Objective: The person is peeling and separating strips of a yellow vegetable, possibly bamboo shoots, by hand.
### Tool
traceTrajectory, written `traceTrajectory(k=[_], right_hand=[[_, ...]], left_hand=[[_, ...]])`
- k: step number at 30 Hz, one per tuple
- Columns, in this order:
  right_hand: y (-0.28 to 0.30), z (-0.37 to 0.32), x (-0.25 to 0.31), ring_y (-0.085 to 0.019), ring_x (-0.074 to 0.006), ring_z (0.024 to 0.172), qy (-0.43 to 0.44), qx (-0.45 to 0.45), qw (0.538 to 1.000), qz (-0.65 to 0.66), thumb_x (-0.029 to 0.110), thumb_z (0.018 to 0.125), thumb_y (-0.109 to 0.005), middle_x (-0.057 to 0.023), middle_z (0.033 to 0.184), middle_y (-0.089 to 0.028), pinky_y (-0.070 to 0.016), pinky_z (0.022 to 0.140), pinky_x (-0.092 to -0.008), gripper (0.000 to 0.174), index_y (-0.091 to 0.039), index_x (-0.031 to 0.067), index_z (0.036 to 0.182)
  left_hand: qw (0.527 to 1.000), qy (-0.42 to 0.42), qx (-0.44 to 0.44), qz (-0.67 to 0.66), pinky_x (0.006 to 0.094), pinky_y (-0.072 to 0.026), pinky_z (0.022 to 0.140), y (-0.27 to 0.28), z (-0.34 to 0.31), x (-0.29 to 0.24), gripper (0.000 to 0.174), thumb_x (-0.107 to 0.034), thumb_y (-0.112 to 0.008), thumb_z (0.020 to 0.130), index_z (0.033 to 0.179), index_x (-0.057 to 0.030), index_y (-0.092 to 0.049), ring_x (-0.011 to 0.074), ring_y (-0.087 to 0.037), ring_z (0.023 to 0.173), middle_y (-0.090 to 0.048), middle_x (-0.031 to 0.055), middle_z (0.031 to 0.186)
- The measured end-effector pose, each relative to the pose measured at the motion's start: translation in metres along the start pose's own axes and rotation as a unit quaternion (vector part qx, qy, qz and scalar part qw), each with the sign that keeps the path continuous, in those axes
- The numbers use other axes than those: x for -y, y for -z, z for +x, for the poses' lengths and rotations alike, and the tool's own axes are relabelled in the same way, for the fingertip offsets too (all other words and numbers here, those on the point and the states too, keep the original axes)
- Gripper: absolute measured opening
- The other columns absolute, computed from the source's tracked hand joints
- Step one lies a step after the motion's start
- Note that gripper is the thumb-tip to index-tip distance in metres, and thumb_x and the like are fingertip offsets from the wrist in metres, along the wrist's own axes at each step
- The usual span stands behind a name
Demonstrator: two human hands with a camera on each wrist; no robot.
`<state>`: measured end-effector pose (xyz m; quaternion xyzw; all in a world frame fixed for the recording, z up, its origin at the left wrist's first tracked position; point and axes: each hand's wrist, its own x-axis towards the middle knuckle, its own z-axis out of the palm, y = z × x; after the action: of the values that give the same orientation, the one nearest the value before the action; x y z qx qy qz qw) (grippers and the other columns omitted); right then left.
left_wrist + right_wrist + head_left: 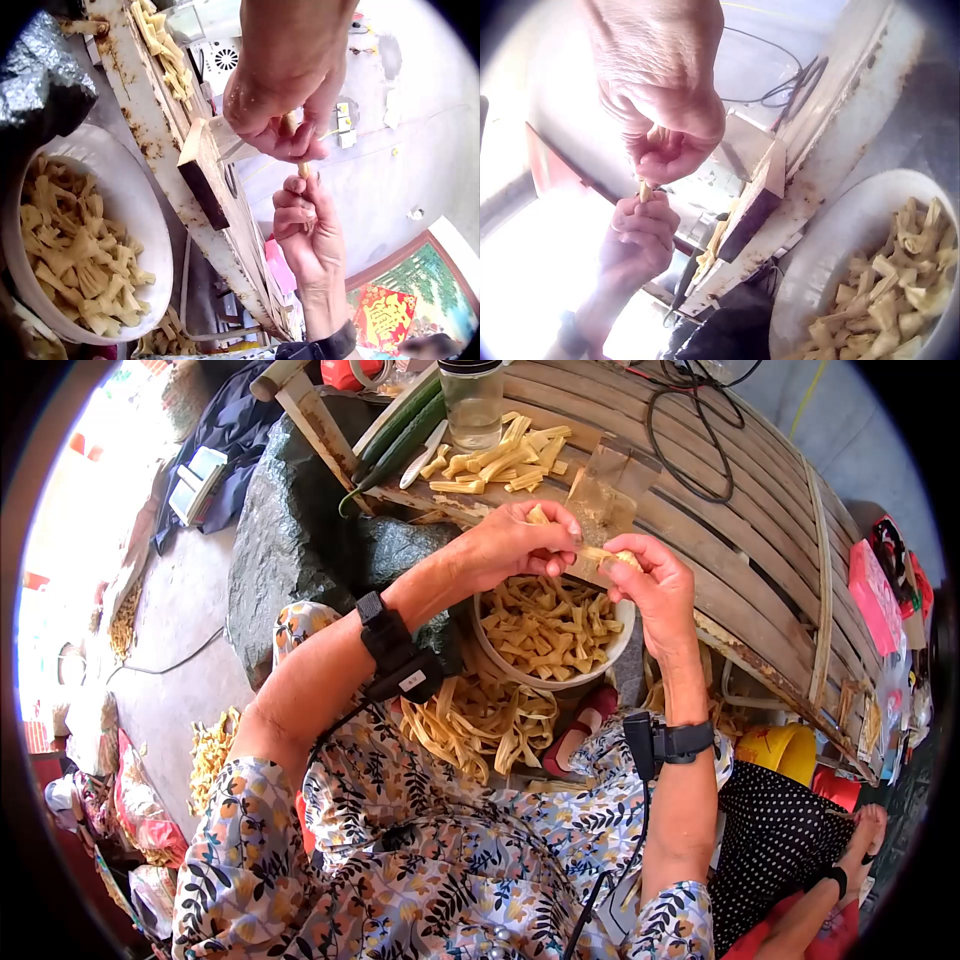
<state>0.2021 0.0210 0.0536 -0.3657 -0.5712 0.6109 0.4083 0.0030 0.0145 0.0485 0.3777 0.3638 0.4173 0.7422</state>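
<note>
Between the two hands, above a white tub (628,622), a pale yellow strip (592,553) is stretched, looking like tofu skin. My left hand (515,545) pinches one end, and a bit of the strip shows above its curled fingers. The other end is pinched by my right hand (655,588), thumb against the fingers. Seen from the left wrist, a short length of strip (304,169) shows between the fingertips. Folded, knot-like yellow pieces (550,628) fill much of the tub below.
On the slatted wooden table (720,550) lie a pile of cut yellow strips (510,457), cucumbers (405,435), a white-handled knife (424,454), a jar (472,405) and black cable (690,435). Long strips (480,722) hang below the tub. Another person's foot (865,835) is at right.
</note>
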Motion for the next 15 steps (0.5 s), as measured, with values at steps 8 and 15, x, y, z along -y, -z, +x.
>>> traceTrajectory(k=[8, 15], right_hand=[[0.006, 0.003, 0.002, -0.055, -0.007, 0.066, -0.029, -0.034, 0.996, 0.084, 0.006, 0.079, -0.063, -0.0024, 0.08, -0.06, -0.0427, 0.055, -0.0176, 0.015, -0.06, 0.0014, 0.092], [0.017, 0.017, 0.007, -0.054, -0.0048, 0.065, -0.074, -0.022, 0.989, 0.127, 0.01, 0.08, -0.061, -0.0011, 0.078, -0.059, -0.0456, 0.058, -0.0169, 0.017, -0.06, 0.003, 0.096]], left_hand=[[0.998, -0.002, -0.057, -0.039, 0.0182, -0.035, 0.05, -0.008, 0.004, -0.008, 0.009, -0.008, -0.058, 0.077, 0.085, -0.0067, -0.054, 0.0068, -0.044, 0.054, -0.053, 0.0029, 0.069], [0.997, -0.025, -0.063, -0.033, 0.017, -0.0344, 0.05, -0.005, 0.022, -0.015, 0.009, -0.008, -0.06, 0.077, 0.084, -0.0058, -0.054, 0.0067, -0.044, 0.053, -0.054, 0.0034, 0.07]])
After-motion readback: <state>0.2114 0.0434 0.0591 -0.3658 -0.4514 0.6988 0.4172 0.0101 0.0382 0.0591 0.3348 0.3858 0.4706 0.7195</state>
